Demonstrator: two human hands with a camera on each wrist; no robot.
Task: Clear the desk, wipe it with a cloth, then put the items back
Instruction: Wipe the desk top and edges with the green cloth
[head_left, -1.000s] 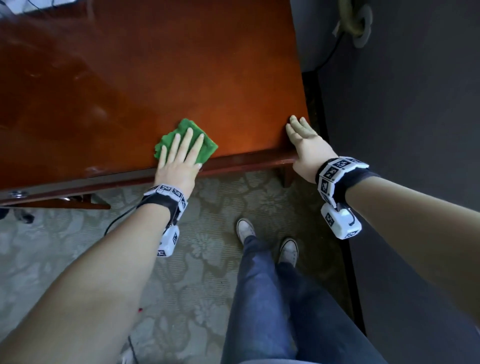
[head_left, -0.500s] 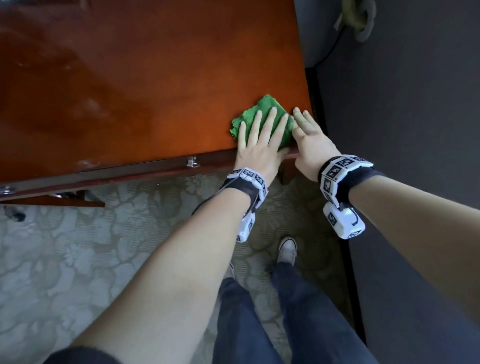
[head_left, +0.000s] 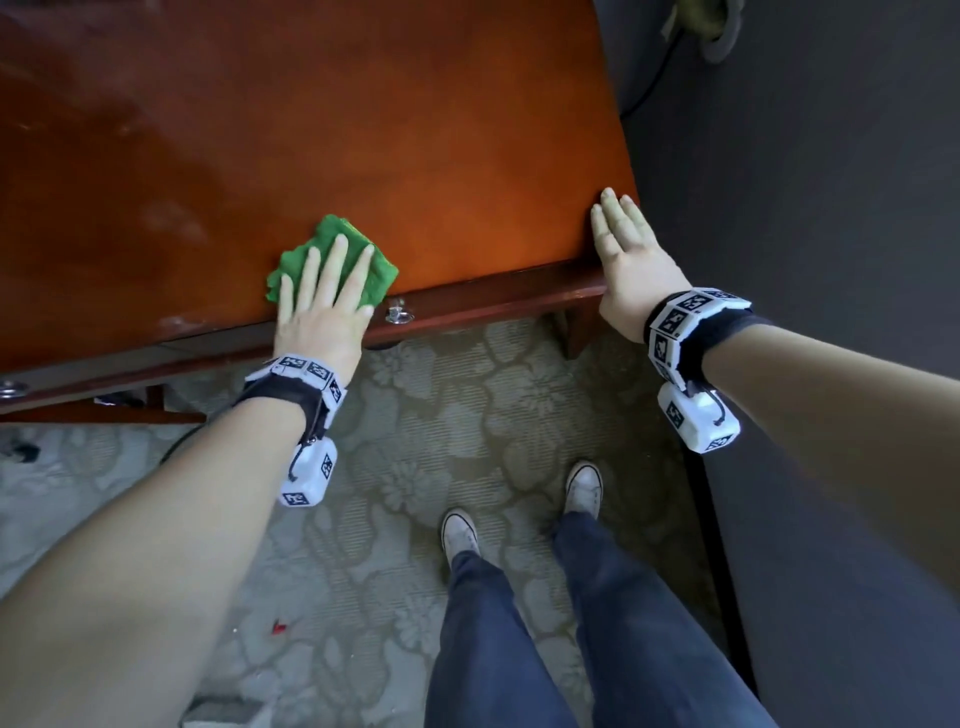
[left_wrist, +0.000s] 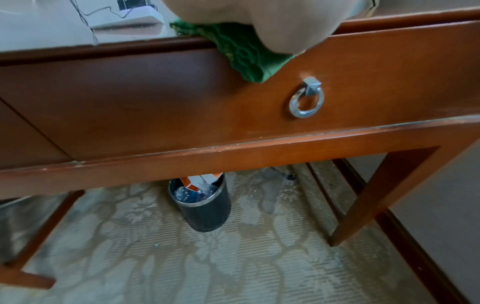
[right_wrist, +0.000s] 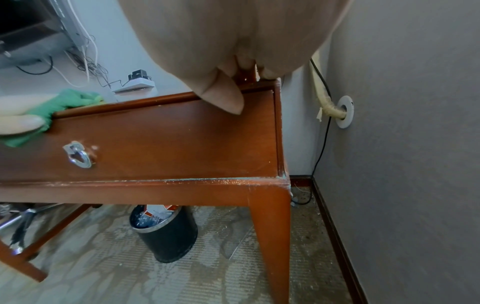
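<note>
A green cloth (head_left: 382, 273) lies on the glossy brown desk (head_left: 363, 130) at its front edge. My left hand (head_left: 324, 291) presses flat on the cloth with straight, spread fingers. Part of the cloth (left_wrist: 244, 55) hangs over the drawer front under my palm, and the cloth (right_wrist: 59, 102) also shows at the left of the right wrist view. My right hand (head_left: 621, 244) rests flat on the desk's front right corner, fingers straight and together, holding nothing. The desk top bears nothing else in view.
A grey wall (head_left: 831, 208) stands right beside the desk. The drawer front has a metal ring pull (left_wrist: 306, 100). Under the desk stands a black waste bin (right_wrist: 166, 232) with rubbish. A cable (right_wrist: 320, 144) runs down the wall. My feet (head_left: 519, 514) stand on patterned carpet.
My left hand has slid the cloth back to the left along the front edge, away from the right hand. The right hand has stayed on the corner.
</note>
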